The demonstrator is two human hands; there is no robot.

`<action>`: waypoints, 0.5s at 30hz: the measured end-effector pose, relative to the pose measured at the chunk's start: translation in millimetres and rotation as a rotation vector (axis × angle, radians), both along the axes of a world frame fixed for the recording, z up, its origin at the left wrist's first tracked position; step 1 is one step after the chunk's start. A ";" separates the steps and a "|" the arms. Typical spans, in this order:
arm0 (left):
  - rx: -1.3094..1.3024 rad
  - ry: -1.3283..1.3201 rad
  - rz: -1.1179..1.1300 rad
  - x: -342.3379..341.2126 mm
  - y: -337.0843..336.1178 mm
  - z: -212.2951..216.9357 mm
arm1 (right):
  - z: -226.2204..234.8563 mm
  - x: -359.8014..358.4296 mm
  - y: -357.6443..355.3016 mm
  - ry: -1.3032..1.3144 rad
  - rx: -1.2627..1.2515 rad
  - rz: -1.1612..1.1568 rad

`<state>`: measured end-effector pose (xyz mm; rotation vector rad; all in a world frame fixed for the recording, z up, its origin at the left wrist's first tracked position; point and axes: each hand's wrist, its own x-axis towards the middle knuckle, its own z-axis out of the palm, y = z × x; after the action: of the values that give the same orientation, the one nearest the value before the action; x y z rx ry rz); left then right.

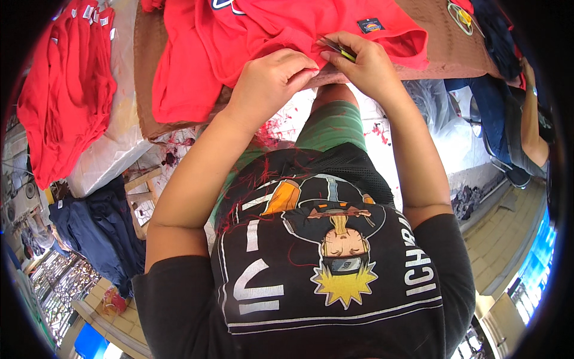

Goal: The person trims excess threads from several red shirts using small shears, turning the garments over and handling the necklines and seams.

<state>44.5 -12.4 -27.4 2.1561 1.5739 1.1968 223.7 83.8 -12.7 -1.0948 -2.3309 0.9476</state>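
A red garment (pixel 263 36) lies spread over the near edge of a brown cloth-covered table (pixel 146 60). My left hand (pixel 272 78) is closed, with thumb and fingertips pinching a bit of the red garment at its near edge. Close by on the right, my right hand (pixel 365 63) is wrapped round small thread snips (pixel 345 54) with dark blades and a yellow-green part. Its fingertips rest against the garment, and the snips' tips lie close to the fabric. A dark label (pixel 371 25) shows on the garment, beyond my right hand.
A stack of red garments (pixel 72 96) with white tags hangs over a plastic-wrapped surface (pixel 113 161) at left. Below it lie dark blue garments (pixel 98 227). A yellowish cord (pixel 460 18) sits at the table's far right. Another person's arm (pixel 532 119) shows at right. Red thread scraps litter the floor.
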 end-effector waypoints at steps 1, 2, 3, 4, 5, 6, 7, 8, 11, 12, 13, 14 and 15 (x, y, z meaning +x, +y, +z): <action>-0.008 -0.026 -0.016 -1.5 0.3 0.8 | 0.3 1.7 0.6 0.008 0.030 0.010; -0.069 -0.034 -0.017 -2.2 0.6 3.6 | 1.3 3.4 1.3 0.017 0.059 0.020; -0.129 -0.042 -0.017 -2.7 1.1 8.1 | 6.6 5.6 0.6 -0.002 0.066 0.036; -0.191 -0.051 -0.016 -3.8 1.2 11.2 | 14.6 7.5 -2.0 -0.021 0.072 0.054; -0.232 -0.072 -0.024 -5.3 2.6 12.1 | 19.9 9.4 -3.7 -0.040 0.077 0.072; -0.273 -0.092 -0.033 -7.2 5.3 12.1 | 21.4 11.2 -4.0 0.005 0.032 0.090; -0.313 -0.112 -0.041 -8.7 7.3 12.5 | 22.6 13.3 -3.9 0.051 -0.013 0.108; -0.342 -0.130 -0.048 -10.1 8.6 12.8 | 23.1 15.4 -3.9 0.097 -0.057 0.126; -0.431 -0.210 -0.065 -11.3 11.4 15.2 | 21.6 22.6 -3.5 0.054 -0.065 0.243; -0.460 -0.253 -0.066 -10.4 11.6 18.2 | 22.7 23.1 -4.3 0.028 -0.078 0.242; -0.490 -0.297 -0.067 -9.8 11.3 19.0 | 25.2 23.3 -5.2 0.003 -0.092 0.241; -0.497 -0.321 -0.071 -10.0 11.5 17.2 | 26.1 23.4 -5.7 -0.022 -0.105 0.241; -0.503 -0.345 -0.075 -10.4 12.3 15.0 | 25.0 23.5 -5.8 -0.026 -0.102 0.243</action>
<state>34.0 -0.1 -12.4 1.5817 1.4369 0.9547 247.2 78.0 12.2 -0.8785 -2.5020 1.1570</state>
